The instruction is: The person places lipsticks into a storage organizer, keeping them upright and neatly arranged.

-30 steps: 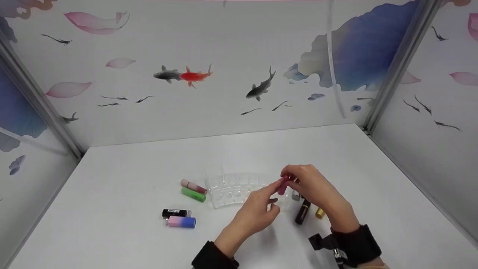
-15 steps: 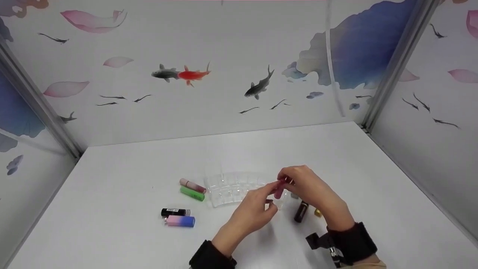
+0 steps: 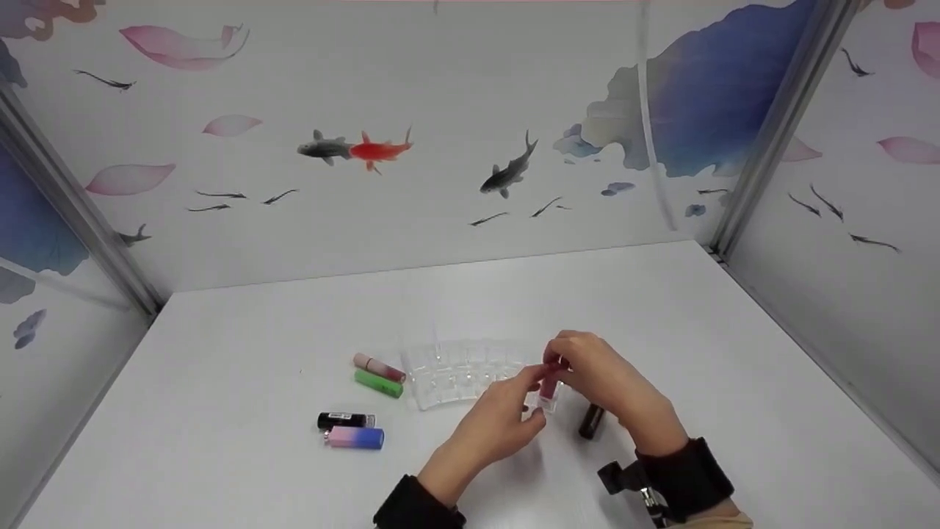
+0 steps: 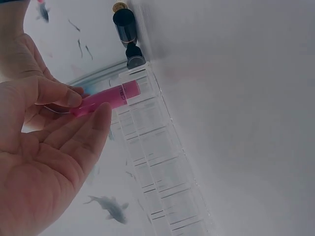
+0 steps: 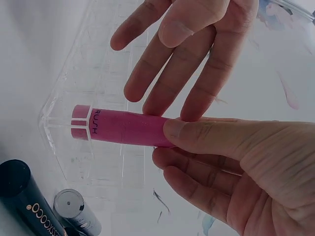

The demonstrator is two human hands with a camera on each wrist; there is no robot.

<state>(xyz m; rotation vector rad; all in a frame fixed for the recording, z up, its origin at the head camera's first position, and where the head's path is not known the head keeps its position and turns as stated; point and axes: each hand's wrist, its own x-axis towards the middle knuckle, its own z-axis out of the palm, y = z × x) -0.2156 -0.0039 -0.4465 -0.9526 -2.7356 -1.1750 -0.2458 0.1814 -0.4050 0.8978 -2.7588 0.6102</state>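
Note:
My right hand (image 3: 602, 378) pinches the upper end of a pink lipstick tube (image 5: 130, 128) between thumb and fingers. The tube's lower end sits inside an end compartment of a clear plastic lipstick organizer (image 3: 433, 403). Dark lettering reading "RUSH" shows near that end in the right wrist view. My left hand (image 3: 496, 422) is beside the tube, fingers mostly straight and spread, with fingertips right at its upper part. In the left wrist view, more organizer compartments (image 4: 170, 162) run in a row away from the tube.
Left of the organizer lie a pink-and-maroon tube (image 3: 380, 367), a green tube (image 3: 379, 383), a black tube (image 3: 345, 419) and a pink-blue tube (image 3: 356, 438). A dark tube (image 3: 590, 422) and a clear-capped tube (image 5: 74, 209) lie to the right.
Both hands have shifted slightly left and down with the pink lipstick tube, whose lower end has gone down into the organizer. My right hand now covers the gold item near the dark tube.

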